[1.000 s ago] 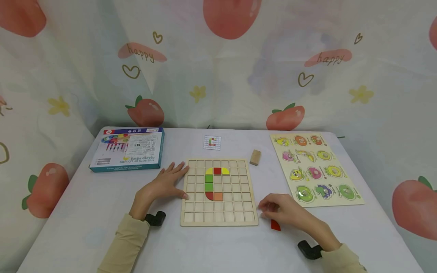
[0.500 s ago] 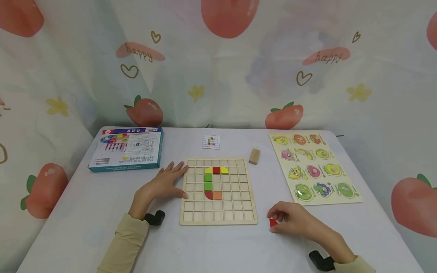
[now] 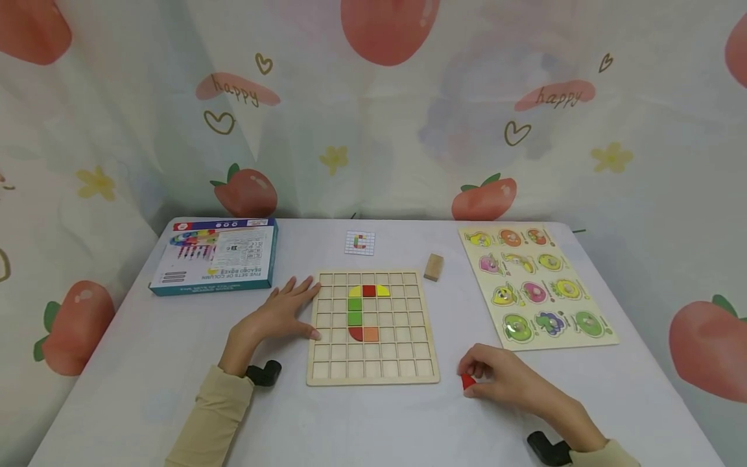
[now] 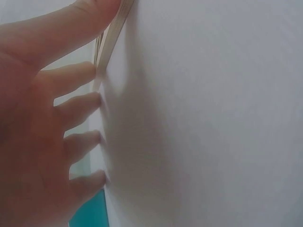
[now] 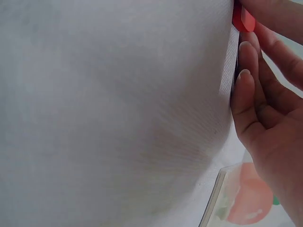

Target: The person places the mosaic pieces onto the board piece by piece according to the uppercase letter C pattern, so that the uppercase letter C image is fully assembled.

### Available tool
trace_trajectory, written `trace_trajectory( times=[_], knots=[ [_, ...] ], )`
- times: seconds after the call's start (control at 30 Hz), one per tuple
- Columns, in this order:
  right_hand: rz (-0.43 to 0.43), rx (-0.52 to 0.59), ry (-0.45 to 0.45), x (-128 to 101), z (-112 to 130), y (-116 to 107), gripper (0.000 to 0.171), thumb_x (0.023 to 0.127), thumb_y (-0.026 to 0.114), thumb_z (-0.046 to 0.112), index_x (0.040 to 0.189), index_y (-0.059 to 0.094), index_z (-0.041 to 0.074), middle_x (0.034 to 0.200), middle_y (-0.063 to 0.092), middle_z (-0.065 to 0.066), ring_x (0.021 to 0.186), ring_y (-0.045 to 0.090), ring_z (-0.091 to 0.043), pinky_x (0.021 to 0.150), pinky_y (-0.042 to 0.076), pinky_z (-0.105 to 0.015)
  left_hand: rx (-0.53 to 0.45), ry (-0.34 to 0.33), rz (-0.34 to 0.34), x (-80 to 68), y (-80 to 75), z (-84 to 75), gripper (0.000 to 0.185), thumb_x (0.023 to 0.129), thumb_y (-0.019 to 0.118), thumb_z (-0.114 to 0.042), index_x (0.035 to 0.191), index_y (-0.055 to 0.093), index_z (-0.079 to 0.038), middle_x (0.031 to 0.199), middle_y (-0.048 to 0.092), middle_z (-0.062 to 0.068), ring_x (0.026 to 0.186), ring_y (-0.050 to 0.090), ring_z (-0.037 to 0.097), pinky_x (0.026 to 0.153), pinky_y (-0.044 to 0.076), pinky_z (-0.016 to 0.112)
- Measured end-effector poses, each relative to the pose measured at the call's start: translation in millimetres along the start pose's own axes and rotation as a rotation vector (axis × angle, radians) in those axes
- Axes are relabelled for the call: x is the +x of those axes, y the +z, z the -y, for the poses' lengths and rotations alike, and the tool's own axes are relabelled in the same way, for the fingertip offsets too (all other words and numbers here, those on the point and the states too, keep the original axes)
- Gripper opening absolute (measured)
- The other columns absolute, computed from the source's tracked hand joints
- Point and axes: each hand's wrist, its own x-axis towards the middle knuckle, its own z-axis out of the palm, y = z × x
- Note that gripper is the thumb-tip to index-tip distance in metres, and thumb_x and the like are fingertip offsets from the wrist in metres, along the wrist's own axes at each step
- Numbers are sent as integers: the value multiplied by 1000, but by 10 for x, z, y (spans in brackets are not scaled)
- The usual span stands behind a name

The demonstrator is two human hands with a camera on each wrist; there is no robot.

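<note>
A wooden grid board (image 3: 403, 370) lies mid-table, with yellow, red, green and orange pieces set in its cells in a C-like shape. My left hand (image 3: 277, 318) rests at the board's left edge, fingers spread; in the left wrist view its thumb (image 4: 71, 28) touches the board's side. To the right of the board, my right hand (image 3: 504, 376) pinches a small red piece (image 3: 467, 381) between thumb and fingers, low at the tabletop. That red piece (image 5: 243, 20) shows partly in the right wrist view, the rest hidden by the fingers.
Behind the board lies a small pattern card (image 3: 360, 242). A wooden block (image 3: 434, 267) stands near the board's far right corner. A fruit puzzle board (image 3: 560, 311) lies at the right, and a boxed toy set (image 3: 213, 285) at the far left.
My right hand has moved a little right and toward me, and its fingers have taken hold of the red piece on the table. The left hand has stayed at the board.
</note>
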Motion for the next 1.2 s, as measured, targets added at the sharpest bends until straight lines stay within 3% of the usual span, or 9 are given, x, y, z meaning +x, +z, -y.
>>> trace_trajectory(
  times=[0.53, 0.97, 1.2],
  knots=[
    [-79, -37, -83, 112, 63, 9, 21, 83, 86, 18, 88, 65, 21, 73, 55, 17, 66, 48, 3, 58, 42, -18, -6, -4, -2, -10, -8, -9, 105, 81, 86, -43, 164, 29, -14, 173, 15, 12, 159, 0, 43, 126, 1, 66],
    [-125, -68, -57, 265, 126, 29, 18, 86, 82, 8, 91, 67, 18, 77, 63, 15, 67, 53, 2, 60, 48, -19, 0, -1, -1, 7, 0, 14, 106, 80, 86, -44, 164, 29, -15, 173, 14, 12, 159, 0, 43, 126, 1, 66],
    [-147, -71, -103, 300, 178, 26, 18, 84, 82, 4, 92, 71, 15, 84, 69, 12, 72, 56, 3, 67, 54, -21, -8, -6, -2, 14, 12, 33, 106, 80, 86, -46, 164, 28, -16, 173, 14, 11, 159, 0, 43, 126, 1, 66]
  ],
)
